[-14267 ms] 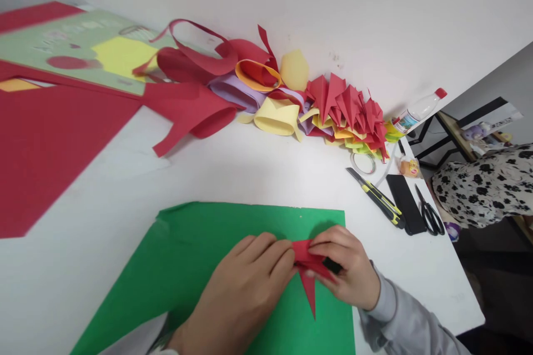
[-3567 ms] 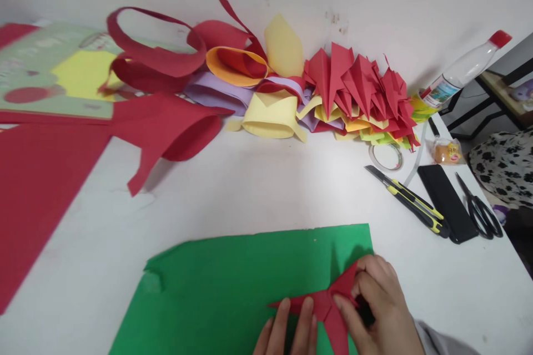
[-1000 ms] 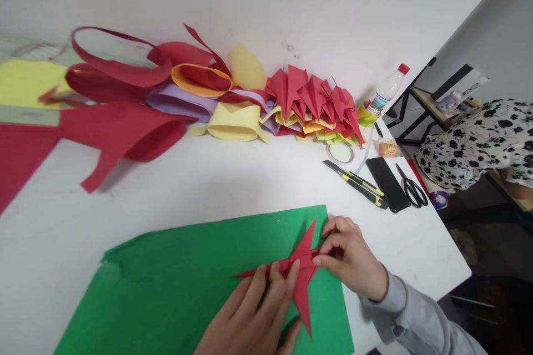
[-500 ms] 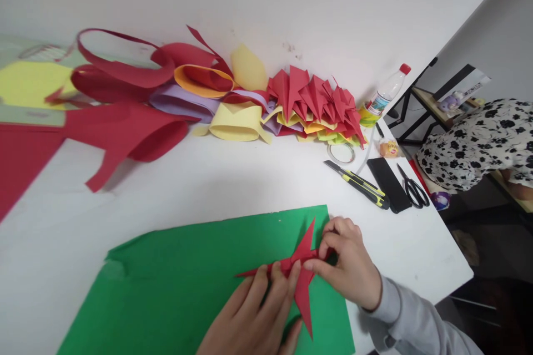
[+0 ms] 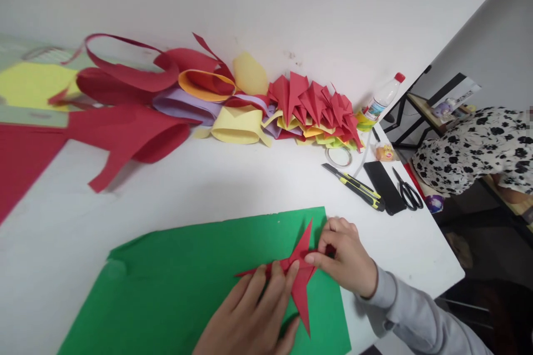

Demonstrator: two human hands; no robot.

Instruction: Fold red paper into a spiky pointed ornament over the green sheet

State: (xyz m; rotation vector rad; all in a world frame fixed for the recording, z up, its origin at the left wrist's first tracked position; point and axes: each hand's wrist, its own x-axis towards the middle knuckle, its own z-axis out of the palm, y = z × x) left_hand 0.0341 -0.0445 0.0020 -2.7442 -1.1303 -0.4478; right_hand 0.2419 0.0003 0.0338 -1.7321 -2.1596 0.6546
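A red origami crane [image 5: 302,283] lies on a green sheet [image 5: 179,277], its two pointed wings spread towards and away from me and a narrow tip pointing left. My left hand [image 5: 254,310] rests across its left part, fingers stretched out and pressing it down, the thumb apart. With thumb and bent forefinger, my right hand [image 5: 345,258] pinches the right end of the crane. Part of that end is hidden by the fingers.
Rolled coloured paper shapes [image 5: 133,127] and a row of red folded paper pieces [image 5: 300,97] line the wall. At right lie a utility knife [image 5: 353,186], black phone-like slab [image 5: 383,186], scissors [image 5: 408,191], tape roll [image 5: 338,156] and bottle [image 5: 383,100]. A person in patterned clothing [image 5: 453,150] is beyond the table edge.
The lower wing of the crane shows wider near the middle than before. My right hand keeps its pinch, and my left hand stays on the paper. The view has shifted slightly.
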